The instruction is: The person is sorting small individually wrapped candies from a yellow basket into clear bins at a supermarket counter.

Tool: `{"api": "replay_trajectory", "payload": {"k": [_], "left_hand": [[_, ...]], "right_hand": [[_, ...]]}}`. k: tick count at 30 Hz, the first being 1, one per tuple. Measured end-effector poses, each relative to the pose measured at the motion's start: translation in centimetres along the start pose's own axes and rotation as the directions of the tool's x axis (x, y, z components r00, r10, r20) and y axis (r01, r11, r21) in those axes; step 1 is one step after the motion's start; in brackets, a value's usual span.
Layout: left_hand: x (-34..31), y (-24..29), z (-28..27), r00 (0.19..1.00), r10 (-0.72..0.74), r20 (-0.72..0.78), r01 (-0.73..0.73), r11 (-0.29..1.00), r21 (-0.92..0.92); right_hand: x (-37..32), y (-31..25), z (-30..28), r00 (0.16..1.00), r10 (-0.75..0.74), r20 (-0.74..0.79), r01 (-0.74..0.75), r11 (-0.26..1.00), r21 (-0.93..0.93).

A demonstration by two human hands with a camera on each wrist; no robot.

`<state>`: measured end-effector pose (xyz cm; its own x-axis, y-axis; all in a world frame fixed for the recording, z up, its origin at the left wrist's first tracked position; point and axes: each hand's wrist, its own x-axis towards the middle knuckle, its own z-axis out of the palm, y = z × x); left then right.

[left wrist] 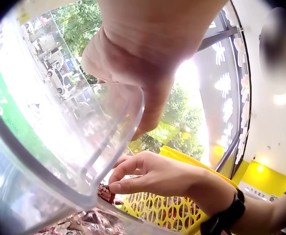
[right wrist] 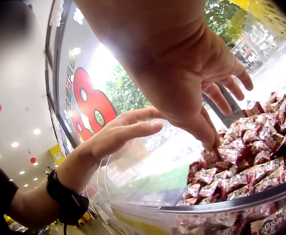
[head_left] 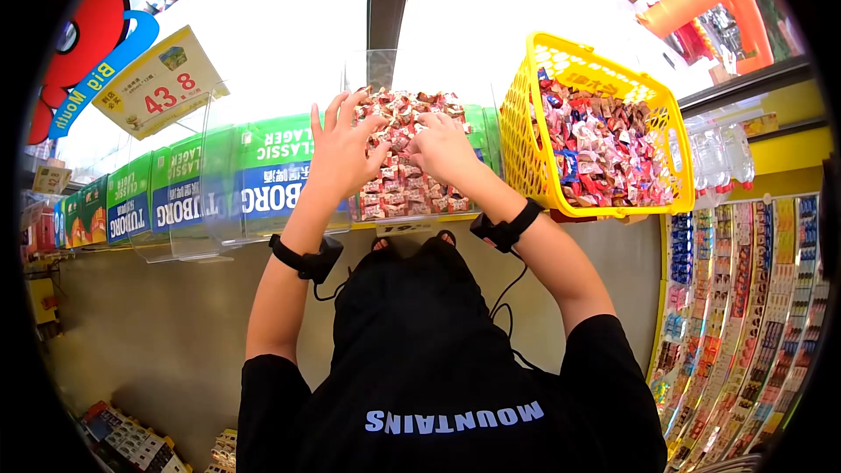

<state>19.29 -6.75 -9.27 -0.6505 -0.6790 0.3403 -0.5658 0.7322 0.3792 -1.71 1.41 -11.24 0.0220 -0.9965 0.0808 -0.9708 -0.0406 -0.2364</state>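
Wrapped candies [head_left: 407, 188] heaped in a clear bin [right wrist: 231, 201], right by the window, green beer cartons [head_left: 272, 171] to the left | left hand [head_left: 340, 147] hovering there, fingers spread | right hand [head_left: 447, 147] touching the heap, fingers loosely extended | yellow basket [head_left: 519, 123] of sweets [head_left: 613, 149] on the right

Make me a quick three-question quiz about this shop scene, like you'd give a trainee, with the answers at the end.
1. The left hand and right hand are both at:
A) the water bottles
B) the piled candies
C) the floor

2. True or false: from the person's side, the yellow basket stands to the right of the candies.

3. Fill in: the large letters on the beer boxes spell ____.

Key:
1. B
2. True
3. Tuborg
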Motion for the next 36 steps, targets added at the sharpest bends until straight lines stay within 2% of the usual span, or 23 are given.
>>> {"api": "replay_trajectory", "payload": {"k": [3,6,9,12,18,21,29,30,33,36], "left_hand": [[-0.2,-0.1,0.2,1.000,0.018,-0.012,-0.017,0.999,0.045],[-0.2,0.2,0.0,1.000,0.007,-0.001,-0.007,0.999,0.049],[-0.2,0.2,0.0,1.000,0.000,0.014,-0.001,0.997,0.072],[-0.2,0.4,-0.4,0.999,-0.017,0.036,0.014,0.996,0.083],[-0.1,0.5,-0.3,0.999,-0.009,0.043,0.005,0.996,0.090],[-0.1,0.0,0.0,0.998,-0.009,0.067,0.003,0.995,0.099],[0.2,0.4,-0.3,0.995,-0.025,0.100,0.014,0.994,0.108],[0.2,0.4,-0.3,0.994,-0.030,0.102,0.018,0.993,0.114],[0.2,0.3,-0.2,0.993,-0.036,0.110,0.022,0.992,0.126],[0.2,0.1,-0.5,0.991,-0.035,0.131,0.019,0.992,0.121]], "right_hand": [[1.0,-0.5,0.4,0.999,-0.007,0.050,0.010,0.998,-0.063],[2.2,0.3,2.5,0.994,-0.033,-0.104,0.016,0.987,-0.160],[2.1,0.8,1.8,0.980,0.012,-0.201,-0.036,0.992,-0.118],[-0.1,0.0,-1.2,0.961,-0.078,-0.264,0.057,0.995,-0.087],[-7.1,-3.0,-8.1,0.932,-0.150,-0.331,0.174,0.984,0.047],[-10.4,-3.8,-12.8,0.919,-0.155,-0.362,0.163,0.987,-0.010],[-16.5,0.3,-19.2,0.889,0.056,-0.455,-0.054,0.998,0.018],[-17.0,1.1,-19.9,0.874,0.065,-0.482,-0.088,0.996,-0.025],[-18.8,4.0,-21.6,0.865,0.162,-0.475,-0.182,0.983,0.004],[-19.8,8.2,-23.7,0.884,0.243,-0.399,-0.259,0.966,0.014]]}}
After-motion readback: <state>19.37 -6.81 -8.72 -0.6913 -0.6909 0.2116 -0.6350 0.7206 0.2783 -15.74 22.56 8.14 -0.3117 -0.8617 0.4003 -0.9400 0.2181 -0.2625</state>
